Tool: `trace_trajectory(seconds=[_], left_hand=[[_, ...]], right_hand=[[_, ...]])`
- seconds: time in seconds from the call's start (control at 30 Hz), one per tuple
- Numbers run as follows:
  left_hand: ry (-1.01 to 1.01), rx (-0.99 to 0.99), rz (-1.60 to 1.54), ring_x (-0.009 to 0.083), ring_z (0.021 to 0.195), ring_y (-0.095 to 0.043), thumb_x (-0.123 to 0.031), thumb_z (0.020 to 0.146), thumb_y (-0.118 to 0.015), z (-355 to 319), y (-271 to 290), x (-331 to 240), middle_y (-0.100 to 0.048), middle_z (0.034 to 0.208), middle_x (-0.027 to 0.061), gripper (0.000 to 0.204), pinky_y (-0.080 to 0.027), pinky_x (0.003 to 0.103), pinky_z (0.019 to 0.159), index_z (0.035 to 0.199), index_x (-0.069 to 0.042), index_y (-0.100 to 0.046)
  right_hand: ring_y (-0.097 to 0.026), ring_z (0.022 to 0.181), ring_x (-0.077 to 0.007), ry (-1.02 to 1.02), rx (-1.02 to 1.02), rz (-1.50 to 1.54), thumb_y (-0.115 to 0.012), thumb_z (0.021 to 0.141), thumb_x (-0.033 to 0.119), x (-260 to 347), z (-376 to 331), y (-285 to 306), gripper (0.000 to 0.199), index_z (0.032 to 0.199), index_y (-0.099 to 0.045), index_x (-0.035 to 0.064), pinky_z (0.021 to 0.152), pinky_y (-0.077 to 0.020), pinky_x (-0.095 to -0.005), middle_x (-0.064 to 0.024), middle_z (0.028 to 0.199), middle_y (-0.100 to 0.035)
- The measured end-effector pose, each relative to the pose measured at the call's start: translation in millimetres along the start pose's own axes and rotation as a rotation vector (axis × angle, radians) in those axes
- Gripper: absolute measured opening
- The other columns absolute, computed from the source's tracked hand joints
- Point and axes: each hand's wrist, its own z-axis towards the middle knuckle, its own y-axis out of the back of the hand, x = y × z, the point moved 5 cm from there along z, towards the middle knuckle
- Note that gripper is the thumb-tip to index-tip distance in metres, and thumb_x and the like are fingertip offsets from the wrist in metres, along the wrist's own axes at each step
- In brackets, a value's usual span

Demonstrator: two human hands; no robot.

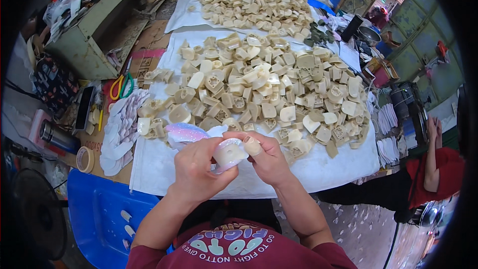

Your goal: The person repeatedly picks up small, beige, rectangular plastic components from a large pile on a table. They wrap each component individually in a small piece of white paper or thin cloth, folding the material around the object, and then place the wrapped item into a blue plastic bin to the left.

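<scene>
Right now, I have the left hand (198,165) clamped around a block (228,154), its thumb below and its fingers behind, while the right hand (268,157) is drawn together at the block's right edge, its thumb and fingertips gripping the wrap (230,142). The block sits between both hands, just above the near edge of the sheet; it is cream, smooth-looking, with a rounded outline and a small round mark on its face. The wrap curves around it as a thin, pale lilac skin with a glossy sheen. Just beyond the left hand I see a glitter piece (186,132), speckled pink shading into blue. Past that, a broad heap (264,92) of beige and cream blocks covers much of the white sheet (318,177); some have flat, rounded faces, others show hollow, ribbed undersides. A second heap (254,5) of the same chunky shapes lies at the far end. To my left are thin, curved white cutouts (122,132), overlapping loosely, with scissors (117,87) near them, their looped handles yellow and green. Nearer lies a tan tape roll (85,160), beside a shiny metal flask (59,138). Below, a smooth blue tub (94,204) holds a few pale bits.
</scene>
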Motion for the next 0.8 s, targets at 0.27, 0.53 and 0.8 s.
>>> trace_trajectory(seconds=[0.27, 0.53, 0.8], left_hand=[[0.266, -0.093, -0.168, 0.0126, 0.059, -0.064, -0.011, 0.066, -0.077, -3.1, -13.8, 19.7, -0.065, 0.069, 0.0084, 0.034, -0.052, 0.026, 0.054, 0.093, 0.002, -0.06], [0.291, -0.098, -0.064, 0.0109, 0.056, -0.06, -0.01, 0.065, -0.078, -1.2, -19.6, 24.0, -0.064, 0.068, 0.0071, 0.033, -0.049, 0.024, 0.052, 0.091, 0.001, -0.06], [0.417, 0.271, -0.598, 0.0084, 0.079, -0.058, -0.003, 0.075, -0.071, 8.4, -6.5, 20.8, -0.063, 0.088, 0.0033, 0.028, -0.047, 0.024, 0.071, 0.102, 0.0, -0.062]], right_hand=[[-0.059, 0.094, -0.0117, -0.131, -0.055, 0.273, -0.046, 0.1, 0.026, -9.9, 9.3, -8.1, 0.036, 0.12, -0.058, -0.0015, 0.087, -0.0455, -0.0276, -0.0051, 0.099, -0.065], [-0.06, 0.1, -0.0184, -0.037, -0.093, -0.021, -0.046, 0.096, 0.016, -20.0, 11.5, -8.0, 0.034, 0.124, -0.053, -0.0023, 0.09, -0.0449, -0.0309, -0.0136, 0.109, -0.062], [-0.058, 0.11, -0.0286, 0.217, 0.03, -0.451, -0.049, 0.089, 0.005, 2.7, 5.6, -0.6, 0.042, 0.131, -0.049, 0.0045, 0.095, -0.044, -0.0355, -0.0161, 0.121, -0.059]])
